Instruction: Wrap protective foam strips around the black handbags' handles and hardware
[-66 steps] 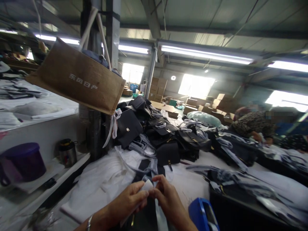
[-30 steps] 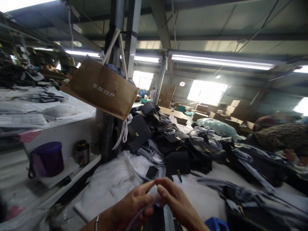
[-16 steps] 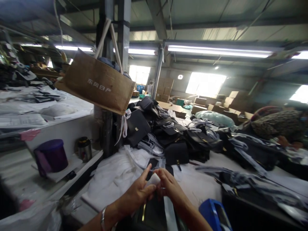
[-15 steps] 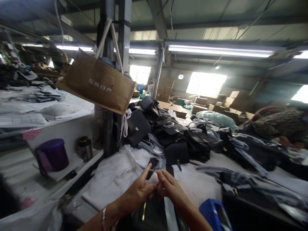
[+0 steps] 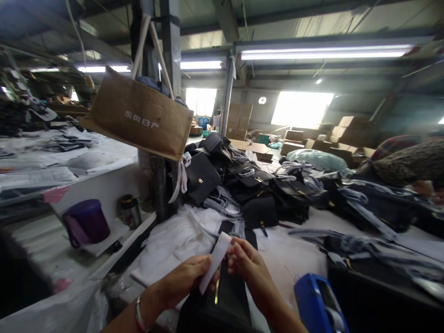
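A flat white strip [image 5: 215,262] slants between my hands, above a black bag [image 5: 225,312] with a gold-coloured line of metal on it. My left hand [image 5: 196,275] is closed on the strip's lower part, thumb on top and fingers behind. At the strip's upper end, my right hand [image 5: 244,259] pinches the corner between thumb and fingertips, its other fingers curled. Whether the strip is paper, fabric or tape I cannot tell. To the right of my right forearm stands a blue tape dispenser [image 5: 312,296].
Black handbags [image 5: 260,210] with wrapped straps are heaped ahead. White sheeting [image 5: 169,243] lies left of my hands. A brown tote bag [image 5: 138,115] hangs from a post. A purple container [image 5: 88,222] and a flask [image 5: 131,210] stand left. A person's sleeve [image 5: 409,162] shows at far right.
The white strip, bunched between my fingers before, is now stretched out flat and slanting. My left index finger, pointing forward earlier, has folded in, and the hand has shifted down its length.
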`<action>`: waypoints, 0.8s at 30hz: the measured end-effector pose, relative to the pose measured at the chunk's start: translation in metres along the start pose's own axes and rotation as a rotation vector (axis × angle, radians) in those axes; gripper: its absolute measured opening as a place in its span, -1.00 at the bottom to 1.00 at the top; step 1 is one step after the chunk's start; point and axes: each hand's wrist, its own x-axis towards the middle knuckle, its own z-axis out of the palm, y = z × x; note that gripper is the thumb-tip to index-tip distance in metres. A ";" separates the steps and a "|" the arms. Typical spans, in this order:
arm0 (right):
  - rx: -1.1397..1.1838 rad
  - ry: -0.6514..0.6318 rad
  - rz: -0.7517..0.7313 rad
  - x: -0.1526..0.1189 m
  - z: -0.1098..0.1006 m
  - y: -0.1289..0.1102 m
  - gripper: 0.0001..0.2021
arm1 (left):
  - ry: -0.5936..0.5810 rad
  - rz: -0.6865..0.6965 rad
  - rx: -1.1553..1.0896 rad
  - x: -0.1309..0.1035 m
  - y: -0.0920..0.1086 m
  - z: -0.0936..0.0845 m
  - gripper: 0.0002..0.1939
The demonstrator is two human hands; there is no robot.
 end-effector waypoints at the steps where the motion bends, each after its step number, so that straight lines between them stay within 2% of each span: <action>1: -0.008 -0.001 0.001 -0.004 0.001 0.005 -0.54 | -0.006 0.002 -0.011 0.001 0.000 0.000 -0.58; 6: -0.117 -0.090 -0.019 -0.015 0.012 0.019 -0.69 | -0.015 0.001 -0.008 0.003 -0.001 0.000 -0.58; 12: -0.214 -0.024 -0.009 -0.002 0.020 0.020 -0.72 | -0.006 0.045 0.075 0.001 -0.003 -0.001 -0.57; 16: -0.482 0.034 -0.103 0.001 0.023 0.012 -0.86 | 0.035 0.050 0.104 0.002 -0.002 0.003 -0.59; 19: -0.625 0.058 -0.158 0.001 0.020 0.007 -0.93 | 0.032 0.039 0.060 0.004 -0.001 0.007 -0.68; 21: -0.528 0.002 -0.119 -0.001 0.015 0.004 -0.95 | 0.020 0.036 0.036 0.005 -0.001 0.008 -0.75; 24: -0.171 -0.187 0.040 -0.009 0.004 -0.001 -0.78 | 0.013 0.059 0.041 0.007 -0.001 0.011 -0.75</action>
